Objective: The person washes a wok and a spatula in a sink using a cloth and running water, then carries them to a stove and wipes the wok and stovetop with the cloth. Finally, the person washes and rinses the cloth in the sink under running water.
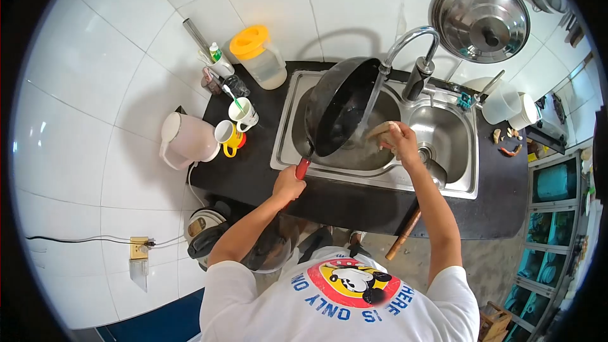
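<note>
My left hand (289,185) is wrapped round the red handle of a black wok (339,111), which is tipped on its side over the larger basin of the steel sink (278,152). From the curved faucet (411,35) a stream of water runs down beside the wok. My right hand (403,142) is closed on a brownish scrubber (381,130), perhaps a loofah, just right of the wok's rim. Below that hand, a metal ladle or turner with a wooden handle (405,231) rests in the smaller basin, its handle sticking out over the counter edge.
On the left of the counter stand a pink kettle (190,136), two mugs (242,113) and a yellow-lidded pitcher (261,57). A large steel lid (481,19) hangs on the wall. White containers (500,102) and food scraps (506,142) are at the right. A rice cooker (206,228) sits below the counter.
</note>
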The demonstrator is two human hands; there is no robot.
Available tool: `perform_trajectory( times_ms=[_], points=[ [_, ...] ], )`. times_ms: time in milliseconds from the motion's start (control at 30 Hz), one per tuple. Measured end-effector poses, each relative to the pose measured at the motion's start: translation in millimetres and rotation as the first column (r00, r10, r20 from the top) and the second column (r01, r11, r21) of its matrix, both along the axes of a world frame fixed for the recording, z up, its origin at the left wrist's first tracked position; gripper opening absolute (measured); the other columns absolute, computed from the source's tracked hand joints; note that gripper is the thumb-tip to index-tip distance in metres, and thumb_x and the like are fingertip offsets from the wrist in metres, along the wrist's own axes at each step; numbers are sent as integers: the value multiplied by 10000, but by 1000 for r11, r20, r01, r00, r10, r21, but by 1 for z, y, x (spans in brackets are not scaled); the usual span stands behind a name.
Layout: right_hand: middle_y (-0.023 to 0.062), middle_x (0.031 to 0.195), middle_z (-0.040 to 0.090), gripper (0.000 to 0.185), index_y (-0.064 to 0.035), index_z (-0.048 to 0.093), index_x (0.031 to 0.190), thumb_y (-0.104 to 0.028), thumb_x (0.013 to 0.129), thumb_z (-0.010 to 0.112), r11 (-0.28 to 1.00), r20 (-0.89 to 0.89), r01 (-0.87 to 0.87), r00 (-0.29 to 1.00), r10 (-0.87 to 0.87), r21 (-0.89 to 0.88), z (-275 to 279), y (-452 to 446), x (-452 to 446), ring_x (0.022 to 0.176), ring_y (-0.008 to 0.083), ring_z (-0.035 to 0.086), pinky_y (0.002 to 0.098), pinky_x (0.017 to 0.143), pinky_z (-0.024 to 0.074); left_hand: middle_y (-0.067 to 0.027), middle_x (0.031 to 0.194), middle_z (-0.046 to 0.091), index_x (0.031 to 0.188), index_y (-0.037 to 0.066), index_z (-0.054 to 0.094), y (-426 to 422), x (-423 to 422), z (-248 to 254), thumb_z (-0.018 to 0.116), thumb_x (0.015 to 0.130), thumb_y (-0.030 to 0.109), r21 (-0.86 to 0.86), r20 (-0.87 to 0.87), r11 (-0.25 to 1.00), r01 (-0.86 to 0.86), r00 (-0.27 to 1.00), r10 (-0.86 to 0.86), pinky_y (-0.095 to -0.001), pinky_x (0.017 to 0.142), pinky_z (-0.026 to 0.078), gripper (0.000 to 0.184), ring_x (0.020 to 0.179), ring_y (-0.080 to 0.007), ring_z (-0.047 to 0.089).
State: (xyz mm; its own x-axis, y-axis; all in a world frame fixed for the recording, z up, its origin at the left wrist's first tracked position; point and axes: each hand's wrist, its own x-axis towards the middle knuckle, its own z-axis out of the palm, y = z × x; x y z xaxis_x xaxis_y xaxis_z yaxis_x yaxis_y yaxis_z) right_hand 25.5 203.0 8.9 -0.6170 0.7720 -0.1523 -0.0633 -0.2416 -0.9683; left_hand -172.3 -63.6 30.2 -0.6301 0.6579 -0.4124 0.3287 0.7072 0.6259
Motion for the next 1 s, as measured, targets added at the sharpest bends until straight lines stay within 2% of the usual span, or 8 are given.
perform_trajectory(
  times_ms=[167, 433, 533, 567, 667, 700, 833, 1000],
  points=[
    [87, 881, 595, 277, 1, 545, 1031, -250, 937, 475, 999, 62, 15, 998, -13, -41, -11, 14, -22, 781, 174, 606, 311, 632, 556, -216, 778, 610, 838, 0, 547, -1, -8, -11, 558, 664, 59, -17, -102, 1000, 21, 994, -23, -436, 684, 456, 183, 782, -399, 597],
    [109, 869, 596, 289, -15, 536, 998, -286, 923, 468, 907, 22, 117, 993, -118, -405, -43, 38, -65, 724, 197, 621, 320, 591, 553, -74, 539, 494, 806, 14, 473, 2, -11, 4, 587, 694, -16, 31, 344, 998, -59, 938, 45, -312, 356, 402, 163, 392, -174, 513],
    [96, 818, 604, 269, -13, 533, 987, -267, 921, 472, 998, 48, 44, 998, -42, -43, -63, 38, -90, 719, 187, 627, 295, 563, 530, -58, 541, 477, 797, 23, 455, 8, -13, 8, 589, 719, -28, 7, 598, 997, -82, 799, 62, -297, 346, 396, 162, 383, -156, 487],
    [102, 763, 618, 260, -28, 536, 1044, -243, 904, 496, 990, 351, -59, 936, 11, 126, -66, 42, -93, 743, 246, 644, 327, 585, 514, -53, 543, 471, 793, 25, 449, 10, -14, 9, 589, 727, -31, -5, 671, 996, -85, 738, 67, -292, 344, 395, 165, 380, -150, 478],
    [123, 713, 629, 292, -69, 535, 1125, -213, 870, 539, 696, 539, -314, 833, -124, 646, -98, 36, -102, 765, 328, 645, 375, 657, 508, -52, 552, 469, 778, 30, 437, 8, -14, 7, 602, 725, -29, -21, 847, 993, -120, 526, 82, -285, 342, 390, 183, 381, -136, 465],
    [168, 982, 624, 393, -124, 517, 1198, -177, 815, 589, 669, 702, -515, 712, -14, 536, -100, 37, -102, 983, 370, 585, 429, 835, 467, -41, 553, 460, 756, 41, 425, 8, -13, 9, 598, 727, -24, -40, 869, 993, -114, 487, 91, -273, 345, 388, 187, 381, -122, 455],
    [146, 1396, 319, 567, -142, 426, 1292, -132, 759, 615, 72, 916, -914, 396, -65, 400, -96, 31, -72, 1287, 311, 321, 477, 1011, 336, -33, 548, 455, 787, 53, 419, -3, -18, -11, 598, 731, -2, -66, 917, 992, -111, 384, 104, -263, 347, 385, 195, 380, -114, 454],
    [162, 1407, 297, 609, -123, 299, 1379, -162, 821, 541, -95, 962, -964, 234, 143, 249, -118, 29, -56, 1313, 343, 270, 468, 1078, 233, -27, 540, 454, 831, 63, 412, -9, -28, -28, 602, 727, 16, -86, 948, 991, -97, 299, 112, -256, 346, 383, 221, 374, -109, 452]
  ],
)
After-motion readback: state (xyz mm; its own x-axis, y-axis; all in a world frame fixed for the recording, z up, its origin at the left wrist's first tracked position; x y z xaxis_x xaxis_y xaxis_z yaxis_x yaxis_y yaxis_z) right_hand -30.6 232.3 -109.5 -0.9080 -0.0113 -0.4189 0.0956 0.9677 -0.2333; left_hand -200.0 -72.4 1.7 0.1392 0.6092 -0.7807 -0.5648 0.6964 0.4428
